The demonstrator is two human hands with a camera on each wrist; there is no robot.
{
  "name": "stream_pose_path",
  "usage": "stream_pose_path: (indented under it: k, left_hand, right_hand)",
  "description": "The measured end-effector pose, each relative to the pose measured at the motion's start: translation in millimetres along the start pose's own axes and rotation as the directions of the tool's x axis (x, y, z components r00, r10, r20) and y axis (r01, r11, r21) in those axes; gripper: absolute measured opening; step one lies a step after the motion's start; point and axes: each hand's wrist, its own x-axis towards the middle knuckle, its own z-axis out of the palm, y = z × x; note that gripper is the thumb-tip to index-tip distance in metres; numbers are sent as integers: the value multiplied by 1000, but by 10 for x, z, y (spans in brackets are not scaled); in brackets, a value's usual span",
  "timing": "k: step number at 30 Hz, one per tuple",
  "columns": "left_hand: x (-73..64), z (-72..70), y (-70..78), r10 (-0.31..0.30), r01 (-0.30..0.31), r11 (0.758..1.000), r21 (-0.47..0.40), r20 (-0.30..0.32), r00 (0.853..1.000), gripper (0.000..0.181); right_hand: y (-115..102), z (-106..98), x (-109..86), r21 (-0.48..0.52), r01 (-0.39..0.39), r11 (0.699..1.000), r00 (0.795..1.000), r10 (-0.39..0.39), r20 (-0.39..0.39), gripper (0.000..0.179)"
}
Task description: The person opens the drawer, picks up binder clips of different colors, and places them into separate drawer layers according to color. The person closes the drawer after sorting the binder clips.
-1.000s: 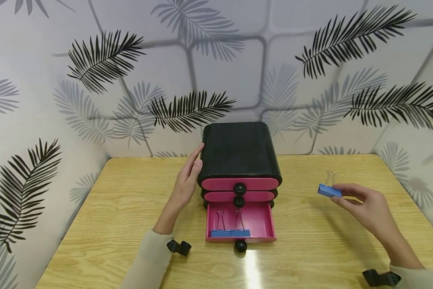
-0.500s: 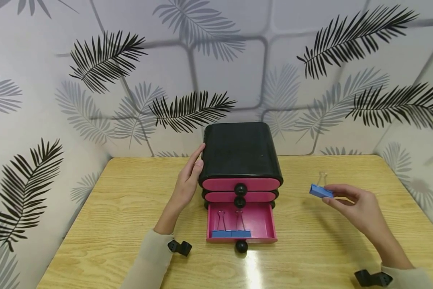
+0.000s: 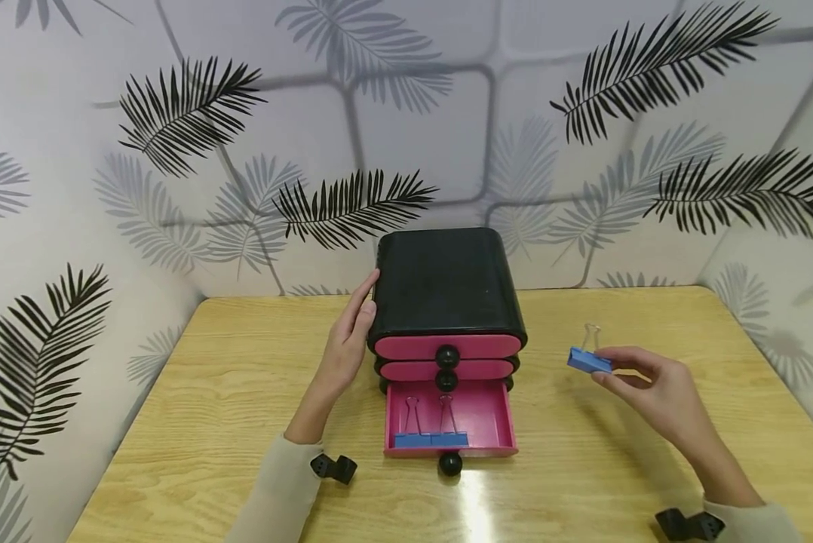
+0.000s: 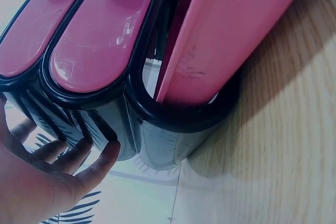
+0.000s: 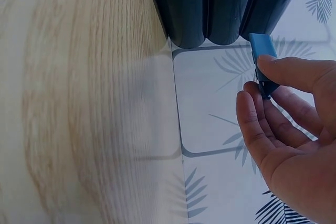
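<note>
Between thumb and fingers my right hand (image 3: pixel 658 388) pinches a blue binder clip (image 3: pixel 589 360), its wire handles pointing up, above the table right of the drawer unit. The right wrist view shows the same binder clip (image 5: pixel 263 51) at the fingertips. My left hand (image 3: pixel 344 343) rests with straight fingers on the left side of the black drawer unit (image 3: pixel 447 283); in the left wrist view its fingertips touch the glossy black side. The bottom pink drawer (image 3: pixel 491 415) is pulled out. Two blue binder clips (image 3: pixel 431 439) lie side by side along its front, handles toward the back.
Two upper pink drawers (image 3: pixel 406 348) with round black knobs are closed. The wooden table (image 3: pixel 210 407) extends to both sides of the unit. A wall with a leaf pattern (image 3: pixel 420 136) rises right behind it.
My right hand has carried the binder clip leftward, closer to the drawer unit. The left hand stays on the unit's side, and the drawer with its two clips is unchanged.
</note>
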Motion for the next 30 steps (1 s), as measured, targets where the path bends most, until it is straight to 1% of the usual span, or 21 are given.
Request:
stream_pose_path:
  k: [4,7,12,16,24,30]
  left_hand:
    - [7,-27,13,8,-8,1000,-4,-24,1000,50]
    - [10,-32,10,10,-11,1000,-8,-28,1000,50]
    - [2,-17,7,7,-7,1000,-20,-10,1000,50]
    - [-2,-6,5,3,-3,1000,-21,-2,1000,51]
    - [-14,-1,9,0,0,1000,-19,-7,1000,50]
    - [-9,4,7,0,0,1000,-12,-2,1000,50]
  right_hand:
    - [-33,36,47,11,27,1000,1000,-27,-2,27]
    - [-38,57,58,23,29,999,1000,-29,6,29]
    - [-32,65,15,25,16,1000,1000,-15,-6,29]
    - [-53,55,-28,22,20,1000,1000,-20,-20,29]
    - [-108,79,-44,31,77,997,997,-77,8,29]
    - [-146,127,-54,45,78,996,997,-79,20,29]
